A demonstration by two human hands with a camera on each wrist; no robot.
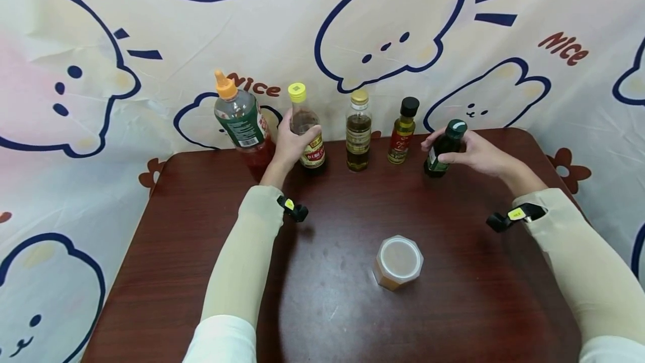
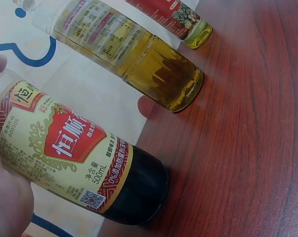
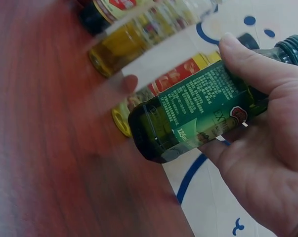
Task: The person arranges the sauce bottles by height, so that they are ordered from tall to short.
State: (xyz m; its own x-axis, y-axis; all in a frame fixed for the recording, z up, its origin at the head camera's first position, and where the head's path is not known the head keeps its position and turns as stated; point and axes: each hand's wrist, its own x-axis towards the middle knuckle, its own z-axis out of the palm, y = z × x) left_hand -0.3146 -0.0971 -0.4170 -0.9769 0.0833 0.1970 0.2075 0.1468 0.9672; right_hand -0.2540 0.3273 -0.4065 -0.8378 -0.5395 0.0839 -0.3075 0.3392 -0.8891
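Note:
At the back of the table, my left hand (image 1: 289, 147) grips a vinegar bottle (image 1: 313, 153) with a yellow cap. Its cream and red label and dark base face the left wrist view, where the base is right at the tabletop. My right hand (image 1: 478, 153) holds a small dark green olive oil bottle (image 3: 198, 106) between thumb and fingers, near the table's back right. Its green cap (image 1: 457, 126) points up, and in the right wrist view its lower end shows past the fingers.
Left of the vinegar stands a big red sauce bottle (image 1: 244, 122) with an orange nozzle. Between my hands are a yellow-capped oil bottle (image 1: 358, 133) and a small black-capped bottle (image 1: 401, 133). A lidded jar (image 1: 399, 262) stands nearer on the brown table (image 1: 332, 307). Behind hangs a printed cloth (image 1: 252, 32).

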